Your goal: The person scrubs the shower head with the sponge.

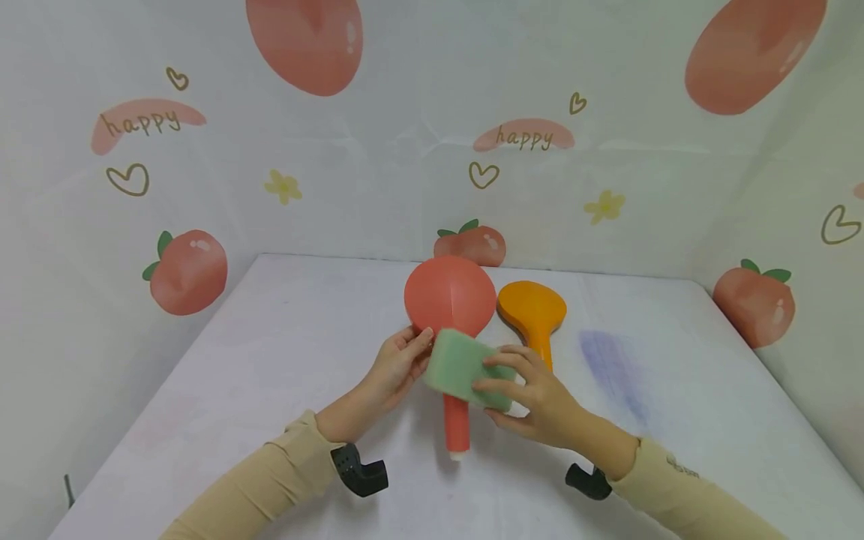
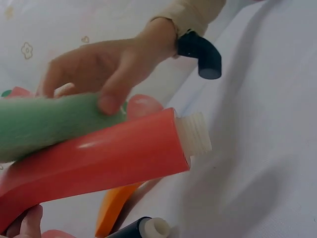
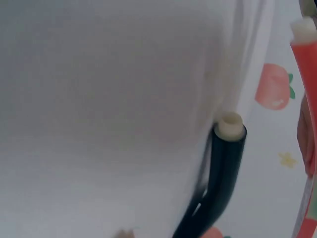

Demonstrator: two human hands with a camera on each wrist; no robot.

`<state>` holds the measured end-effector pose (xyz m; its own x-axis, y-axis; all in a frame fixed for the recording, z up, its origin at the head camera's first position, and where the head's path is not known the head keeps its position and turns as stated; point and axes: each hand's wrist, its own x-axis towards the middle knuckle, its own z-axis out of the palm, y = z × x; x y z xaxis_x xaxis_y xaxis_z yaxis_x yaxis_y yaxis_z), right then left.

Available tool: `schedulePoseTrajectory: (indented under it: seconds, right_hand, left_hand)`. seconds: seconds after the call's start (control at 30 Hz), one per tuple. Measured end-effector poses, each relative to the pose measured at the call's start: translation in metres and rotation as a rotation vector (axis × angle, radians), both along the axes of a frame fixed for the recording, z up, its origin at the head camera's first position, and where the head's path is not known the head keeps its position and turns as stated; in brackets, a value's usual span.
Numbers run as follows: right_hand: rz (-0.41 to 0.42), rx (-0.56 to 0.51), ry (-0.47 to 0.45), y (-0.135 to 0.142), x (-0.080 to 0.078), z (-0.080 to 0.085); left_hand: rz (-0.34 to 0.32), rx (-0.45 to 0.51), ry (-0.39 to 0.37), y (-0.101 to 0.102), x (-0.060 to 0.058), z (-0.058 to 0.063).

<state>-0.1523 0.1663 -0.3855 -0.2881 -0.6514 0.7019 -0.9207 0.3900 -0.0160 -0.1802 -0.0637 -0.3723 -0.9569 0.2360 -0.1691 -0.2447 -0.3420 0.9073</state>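
Note:
A red handheld shower head (image 1: 450,296) is raised in front of me, round face up, with its handle toward me. My left hand (image 1: 391,371) grips it at the neck, and the sponge partly hides that spot. In my right hand (image 1: 543,397) a pale green sponge (image 1: 454,366) is held between fingers and thumb, lying over the upper handle. The left wrist view shows the sponge (image 2: 49,124) against the red handle (image 2: 109,158), whose end has a white thread. In the right wrist view my right hand is not clearly visible.
An orange shower head (image 1: 529,304) lies on the white table just right of the red one; its dark underside (image 3: 218,173) and white threaded end show in the right wrist view. A bluish smear (image 1: 613,371) marks the tabletop at right. A patterned backdrop (image 1: 378,172) stands behind.

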Motion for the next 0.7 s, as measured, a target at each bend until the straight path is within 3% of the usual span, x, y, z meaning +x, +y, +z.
schedulePoseTrajectory:
  seconds: [0.13,0.27,0.37,0.57,0.7]
  right_hand:
    - [0.086,0.102,0.061,0.001,0.009,-0.004]
    - [0.096,0.162,0.104,0.003,0.011,-0.004]
    - [0.058,0.134,0.101,0.006,0.004,-0.003]
    - [-0.056,-0.023,0.052,0.009,-0.013,0.000]
    - [-0.077,-0.064,0.015,0.008,-0.013,-0.001]
  left_hand:
    - [0.003,0.018,0.008,-0.002,0.000,0.001]
    - [-0.003,0.040,0.008,-0.003,0.000,0.002]
    - [-0.004,0.035,0.000,-0.003,0.000,0.002]
    - [-0.037,0.036,0.007,-0.003,-0.001,0.001]
    - [-0.030,0.053,0.006,-0.002,-0.001,0.001]
